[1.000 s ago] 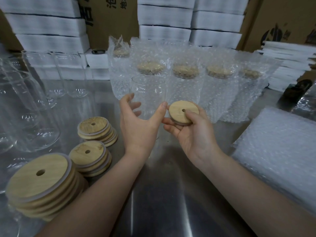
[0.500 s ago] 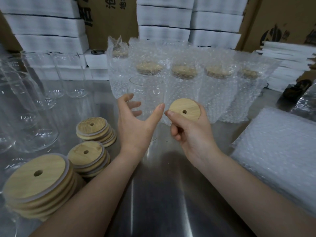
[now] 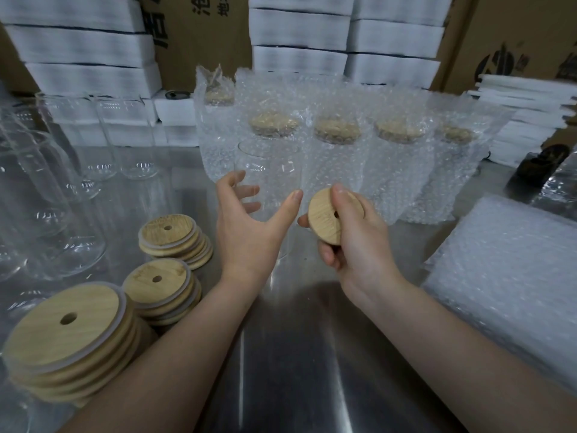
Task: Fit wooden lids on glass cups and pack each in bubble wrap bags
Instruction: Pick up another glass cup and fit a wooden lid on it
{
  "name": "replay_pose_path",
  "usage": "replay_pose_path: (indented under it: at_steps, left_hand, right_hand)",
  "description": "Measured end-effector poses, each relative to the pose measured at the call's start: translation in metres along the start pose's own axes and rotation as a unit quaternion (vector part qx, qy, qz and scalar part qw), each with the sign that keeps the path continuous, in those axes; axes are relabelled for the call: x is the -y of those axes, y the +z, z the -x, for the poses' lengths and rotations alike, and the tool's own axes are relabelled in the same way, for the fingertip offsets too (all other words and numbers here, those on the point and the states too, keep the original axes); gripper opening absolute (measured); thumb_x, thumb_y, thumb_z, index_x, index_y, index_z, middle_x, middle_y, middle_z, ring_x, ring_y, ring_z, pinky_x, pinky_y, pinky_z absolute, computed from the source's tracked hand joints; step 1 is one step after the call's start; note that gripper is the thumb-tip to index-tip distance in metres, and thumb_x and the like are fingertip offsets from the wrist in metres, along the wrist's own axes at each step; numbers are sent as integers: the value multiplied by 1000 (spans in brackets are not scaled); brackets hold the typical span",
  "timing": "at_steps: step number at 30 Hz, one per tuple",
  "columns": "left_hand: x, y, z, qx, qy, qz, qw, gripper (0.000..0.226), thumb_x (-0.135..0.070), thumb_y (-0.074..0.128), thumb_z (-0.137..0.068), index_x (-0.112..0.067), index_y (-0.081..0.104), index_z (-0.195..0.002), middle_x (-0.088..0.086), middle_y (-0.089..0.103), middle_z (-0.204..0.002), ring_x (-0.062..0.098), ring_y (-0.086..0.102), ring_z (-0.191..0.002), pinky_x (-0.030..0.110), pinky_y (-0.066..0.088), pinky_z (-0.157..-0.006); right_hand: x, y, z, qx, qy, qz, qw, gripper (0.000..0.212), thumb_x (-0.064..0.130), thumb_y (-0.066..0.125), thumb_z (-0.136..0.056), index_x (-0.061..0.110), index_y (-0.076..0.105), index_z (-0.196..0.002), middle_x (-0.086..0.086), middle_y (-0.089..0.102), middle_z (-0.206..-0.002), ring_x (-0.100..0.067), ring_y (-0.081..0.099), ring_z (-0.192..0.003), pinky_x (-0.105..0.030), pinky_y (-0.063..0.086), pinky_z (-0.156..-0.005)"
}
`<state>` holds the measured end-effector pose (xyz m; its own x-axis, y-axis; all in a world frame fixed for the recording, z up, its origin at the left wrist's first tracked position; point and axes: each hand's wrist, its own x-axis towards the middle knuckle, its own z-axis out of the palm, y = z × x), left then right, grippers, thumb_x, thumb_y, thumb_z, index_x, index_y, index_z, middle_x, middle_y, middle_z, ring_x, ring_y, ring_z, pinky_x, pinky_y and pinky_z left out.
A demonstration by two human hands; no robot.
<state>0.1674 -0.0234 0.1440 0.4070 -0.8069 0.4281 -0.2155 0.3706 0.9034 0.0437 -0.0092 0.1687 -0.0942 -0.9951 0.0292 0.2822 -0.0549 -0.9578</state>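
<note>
— While the right hand [image 3: 352,245] pinched one wooden lid [image 3: 331,214] on edge between thumb and fingers, where did the glass cup [image 3: 268,170] stand?

— At about twelve o'clock from the left hand [image 3: 249,226], upright on the steel table [image 3: 296,354], its mouth uncovered. That hand was open, with its fingers spread and curved toward the glass. I could not tell whether they touched it. The lid was at three o'clock from that hand's thumb, tilted and not yet on the rim.

— So how much was done?

— Five bagged cups [image 3: 337,157] stood in a row from eleven to one o'clock at the far side of the table. Each had a lid showing through the wrap, so I judged those finished.

— And what was left?

— Plenty, by my reckoning. Bare glasses [image 3: 137,142] crowded nine to ten o'clock, none of them lidded. Three lid stacks [image 3: 170,235] lay at seven to nine o'clock, and a pile of flat bubble wrap bags [image 3: 505,276] sat at three o'clock. The cup in front needed its lid seated, then a bag. I would call it an early stretch of the job, with far more glass bare than wrapped.
</note>
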Motion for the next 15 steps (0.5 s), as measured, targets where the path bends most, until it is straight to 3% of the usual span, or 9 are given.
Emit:
replay_pose_path:
  at_steps: [7, 13, 15]
  left_hand:
    - [1, 0, 0, 2, -2, 4, 1000, 83, -70, 69, -57, -33, 39, -125, -12, 55, -114, 8, 60, -103, 40, 53, -92]
    - [1, 0, -1, 3, 2, -4, 1000, 82, -71, 68, -57, -35, 38, -125, -13, 55, -114, 5, 60, -102, 38, 53, -91]
    - [1, 0, -1, 4, 1, -3, 1000, 82, -71, 69, -58, -36, 38, -125, -13, 55, -114, 5, 60, -103, 38, 53, -91]
  right_hand:
    - [-4, 0, -3, 21, 31, -85, 996, 43, 39, 27, -106, 8, 57, -101, -18, 74, -79, -19, 46, -33, -21, 31, -37]
    - [7, -4, -5, 49, 25, -176, 983, 35, 34, 36, -96, 22, 64, -114, -14, 70, -97, -28, 65, -58, -24, 44, -48]
    - [9, -3, -4, 61, 28, -210, 975, 40, 32, 37, -95, 17, 60, -124, -21, 68, -112, -32, 66, -71, -29, 51, -56]
